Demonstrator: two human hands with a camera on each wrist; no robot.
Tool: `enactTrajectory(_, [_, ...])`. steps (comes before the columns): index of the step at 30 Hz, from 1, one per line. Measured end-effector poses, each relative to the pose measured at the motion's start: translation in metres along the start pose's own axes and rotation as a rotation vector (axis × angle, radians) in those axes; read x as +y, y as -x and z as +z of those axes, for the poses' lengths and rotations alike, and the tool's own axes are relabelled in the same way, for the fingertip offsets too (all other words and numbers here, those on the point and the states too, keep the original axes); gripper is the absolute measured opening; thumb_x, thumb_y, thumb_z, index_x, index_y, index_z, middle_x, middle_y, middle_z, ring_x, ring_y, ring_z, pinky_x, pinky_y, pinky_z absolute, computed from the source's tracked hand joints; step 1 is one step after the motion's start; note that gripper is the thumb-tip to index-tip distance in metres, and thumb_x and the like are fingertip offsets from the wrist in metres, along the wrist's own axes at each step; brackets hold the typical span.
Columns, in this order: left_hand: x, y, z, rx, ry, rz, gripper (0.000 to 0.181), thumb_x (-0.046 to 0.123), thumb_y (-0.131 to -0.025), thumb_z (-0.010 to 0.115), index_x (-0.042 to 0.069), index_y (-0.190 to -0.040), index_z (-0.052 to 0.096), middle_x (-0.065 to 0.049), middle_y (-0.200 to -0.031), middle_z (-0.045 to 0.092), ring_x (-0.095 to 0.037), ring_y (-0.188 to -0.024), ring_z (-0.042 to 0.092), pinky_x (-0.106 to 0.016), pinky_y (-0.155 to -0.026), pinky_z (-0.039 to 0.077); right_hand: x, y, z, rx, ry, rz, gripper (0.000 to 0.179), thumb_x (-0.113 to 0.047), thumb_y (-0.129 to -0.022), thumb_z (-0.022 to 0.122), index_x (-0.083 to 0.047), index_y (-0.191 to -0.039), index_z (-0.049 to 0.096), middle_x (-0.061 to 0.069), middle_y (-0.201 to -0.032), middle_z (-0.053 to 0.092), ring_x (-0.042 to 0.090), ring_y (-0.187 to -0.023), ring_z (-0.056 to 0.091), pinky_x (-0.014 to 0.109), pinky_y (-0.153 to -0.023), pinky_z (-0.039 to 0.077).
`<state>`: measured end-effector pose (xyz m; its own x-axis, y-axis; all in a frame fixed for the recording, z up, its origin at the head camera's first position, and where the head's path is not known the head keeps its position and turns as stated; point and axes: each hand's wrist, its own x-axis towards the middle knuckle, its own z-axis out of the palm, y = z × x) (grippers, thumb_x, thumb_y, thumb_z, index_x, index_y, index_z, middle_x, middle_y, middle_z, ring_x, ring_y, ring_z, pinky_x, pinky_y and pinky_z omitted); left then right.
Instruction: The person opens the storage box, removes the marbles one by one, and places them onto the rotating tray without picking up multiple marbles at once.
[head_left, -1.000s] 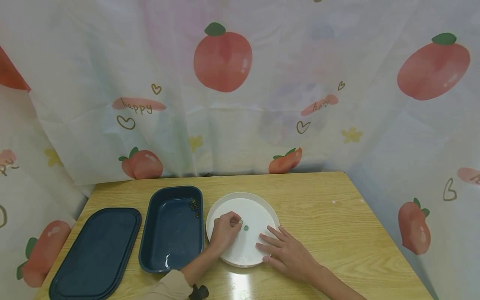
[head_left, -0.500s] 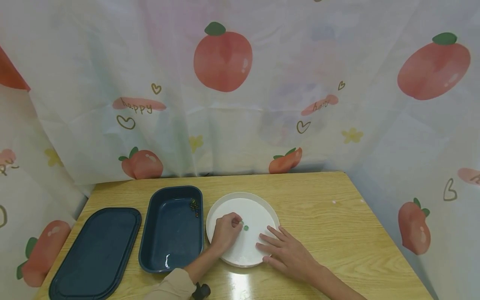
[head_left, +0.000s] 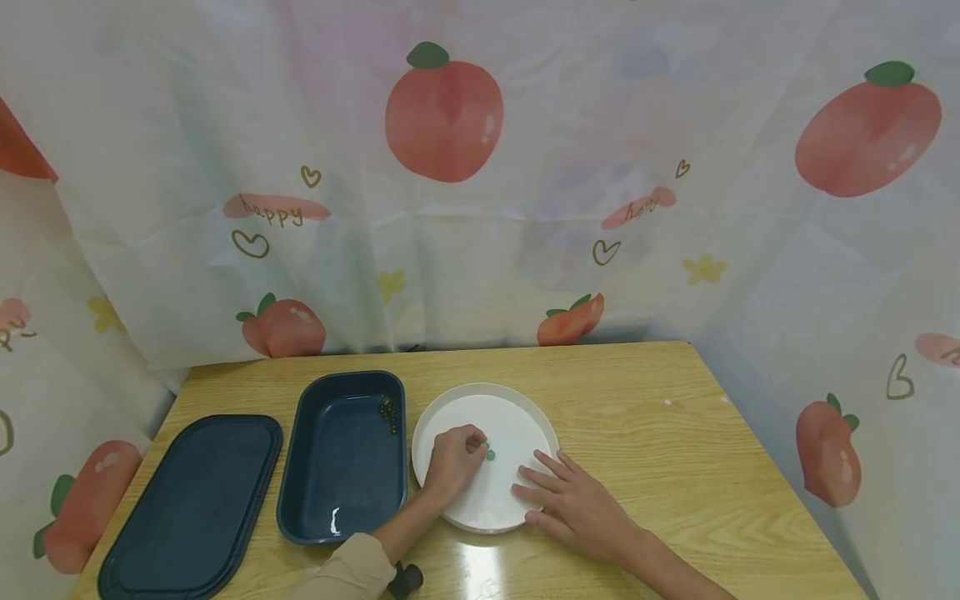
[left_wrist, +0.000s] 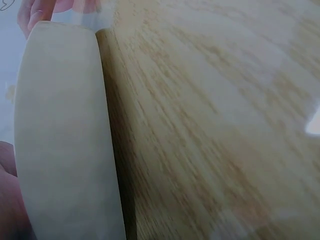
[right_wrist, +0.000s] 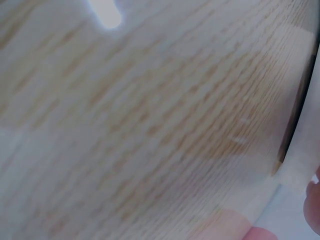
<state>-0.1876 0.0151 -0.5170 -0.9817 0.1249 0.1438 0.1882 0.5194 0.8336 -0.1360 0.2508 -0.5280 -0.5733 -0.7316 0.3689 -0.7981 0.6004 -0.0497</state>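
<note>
A round white tray [head_left: 487,512] with a raised rim lies on the wooden table. Over its left half, my left hand [head_left: 452,462] has curled fingers, with thumb and forefinger pinching a small green bead [head_left: 485,446]. Right beside those fingertips, a second small green bead [head_left: 491,455] lies on the tray. My right hand [head_left: 570,504] is at the tray's right edge, its fingers spread and reaching over the rim. The left wrist view shows the tray's outer wall [left_wrist: 65,125] close up, and the beads are hidden there.
Left of the tray stands a deep dark blue bin [head_left: 341,467] with several small dark and yellowish bits [head_left: 387,410] in its far right corner. A matching dark lid [head_left: 195,504] lies farther left. A patterned curtain [head_left: 487,250] hangs behind the table [head_left: 660,467].
My left hand has shifted very slightly to the right, and its fingertips are now closer to the second green bead. The right hand stays in place.
</note>
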Motion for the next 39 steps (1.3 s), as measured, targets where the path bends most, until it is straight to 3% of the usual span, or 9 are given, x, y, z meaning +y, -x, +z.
enactTrajectory(13, [-0.0008, -0.0007, 0.0002, 0.003, -0.020, 0.002, 0.007, -0.002, -0.085, 0.071, 0.003, -0.088, 0.074, -0.001, -0.079, 0.068, -0.015, -0.076, 0.064, -0.030, -0.071, 0.054, -0.0003, -0.0001, 0.0004, 0.010, -0.006, -0.005, 0.036, -0.040, -0.099, 0.060, -0.022, -0.129, 0.069, 0.000, -0.137, 0.060, 0.033, -0.134, 0.048, 0.045, -0.113, 0.022])
enactTrajectory(39, [0.0030, 0.0008, -0.0019, 0.026, -0.019, 0.052, 0.013, -0.008, -0.080, 0.069, 0.000, -0.090, 0.074, -0.006, -0.080, 0.069, -0.019, -0.078, 0.065, -0.032, -0.072, 0.054, -0.0002, 0.0000, -0.0002, 0.027, -0.012, 0.000, 0.036, -0.040, -0.099, 0.061, -0.022, -0.129, 0.069, 0.001, -0.136, 0.061, 0.032, -0.134, 0.047, 0.042, -0.116, 0.019])
